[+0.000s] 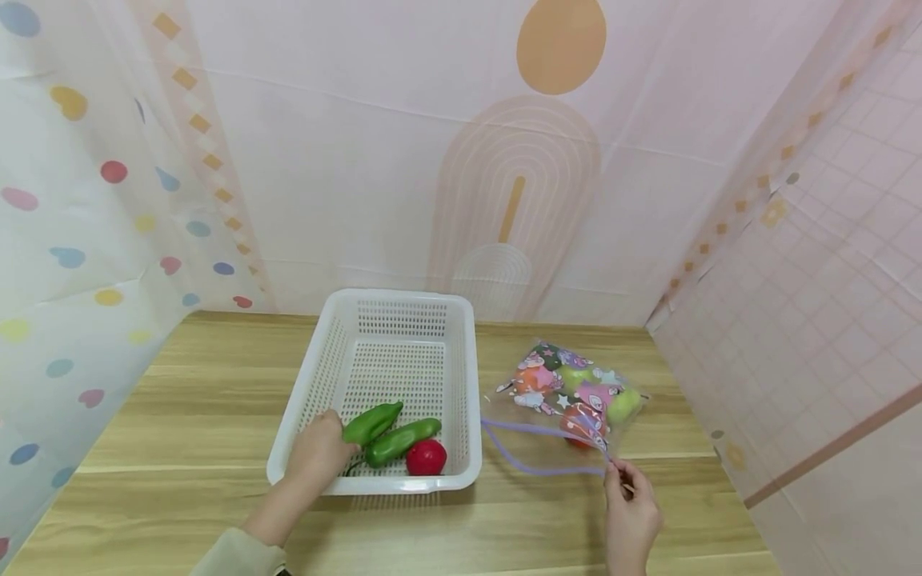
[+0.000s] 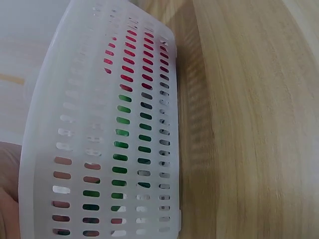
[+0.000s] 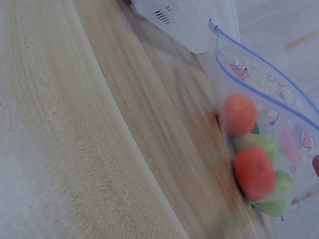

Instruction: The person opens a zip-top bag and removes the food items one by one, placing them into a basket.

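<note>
Head view: left grip (image 1: 320, 444) closed round pepper (image 1: 374, 422) in basket (image 1: 389, 484); right grip (image 1: 631, 512) pinches edge of bag (image 1: 569, 392) on table (image 1: 533, 520). Fruit (image 3: 254, 172) in bag plainer from right wrist. Left wrist: only green and red slivers through basket's slots.

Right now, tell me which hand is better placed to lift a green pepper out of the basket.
Left, I'd judge: the left hand reaches inside the white basket and touches a green pepper, while the right hand pinches the edge of the printed bag outside.
</note>
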A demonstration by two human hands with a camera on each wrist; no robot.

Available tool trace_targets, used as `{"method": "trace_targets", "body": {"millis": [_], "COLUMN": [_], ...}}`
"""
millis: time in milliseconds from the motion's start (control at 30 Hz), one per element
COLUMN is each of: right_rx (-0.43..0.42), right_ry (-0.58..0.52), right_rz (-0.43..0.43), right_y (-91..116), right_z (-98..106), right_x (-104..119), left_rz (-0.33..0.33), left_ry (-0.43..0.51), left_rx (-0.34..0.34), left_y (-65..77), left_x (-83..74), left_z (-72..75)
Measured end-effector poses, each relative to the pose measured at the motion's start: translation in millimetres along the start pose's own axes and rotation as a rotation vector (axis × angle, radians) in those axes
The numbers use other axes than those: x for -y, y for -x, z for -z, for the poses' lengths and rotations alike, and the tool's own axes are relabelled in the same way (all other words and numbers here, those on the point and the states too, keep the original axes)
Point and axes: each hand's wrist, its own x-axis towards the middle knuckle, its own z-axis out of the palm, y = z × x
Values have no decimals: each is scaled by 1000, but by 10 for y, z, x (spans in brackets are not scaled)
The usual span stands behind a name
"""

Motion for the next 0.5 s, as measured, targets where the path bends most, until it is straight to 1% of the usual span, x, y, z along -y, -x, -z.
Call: {"method": "trace_targets", "body": {"millis": [200,367,500], "right_rx": [-3,-10,-13], "right_ry": [14,29,35], "right_rz": [-4,14,21], "right_y": [1,0,-3], "right_z": [5,3,0], "right_x": [-18,-8,12], "left_rz": [12,4,-1], "left_ry": [-19,-45,-48], "left_rx": [36,43,47], "left_y": [-5,-24,-37], "left_x": [10,15,10], "left_z": [-15,-8,4]}}
